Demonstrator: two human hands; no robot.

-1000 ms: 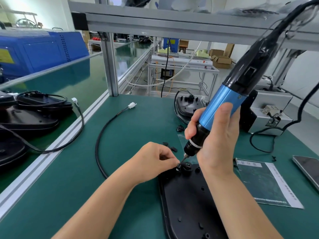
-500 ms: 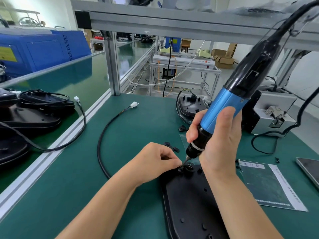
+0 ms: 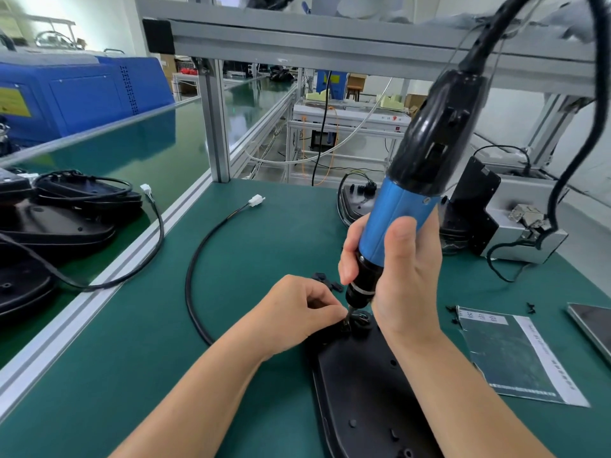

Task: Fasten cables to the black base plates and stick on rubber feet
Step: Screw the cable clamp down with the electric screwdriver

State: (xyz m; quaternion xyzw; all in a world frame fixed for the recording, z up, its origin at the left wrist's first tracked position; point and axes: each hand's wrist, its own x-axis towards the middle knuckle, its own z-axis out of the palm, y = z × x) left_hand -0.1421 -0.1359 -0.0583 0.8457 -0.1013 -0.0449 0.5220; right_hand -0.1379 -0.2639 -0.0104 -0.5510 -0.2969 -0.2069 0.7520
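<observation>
Black plate (image 3: 363, 391) is mid-fastening: your right hand (image 3: 403, 279) grips the driver (image 3: 396, 219), left hand (image 3: 297, 312) pinches the clamp (image 3: 358, 320); feet remain.

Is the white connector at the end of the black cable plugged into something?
No. The white connector lies loose on the green mat, with nothing attached to its free end.

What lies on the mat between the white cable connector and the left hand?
In the head view, only the black cable curving over bare green mat lies between the white connector and the left hand.
</observation>
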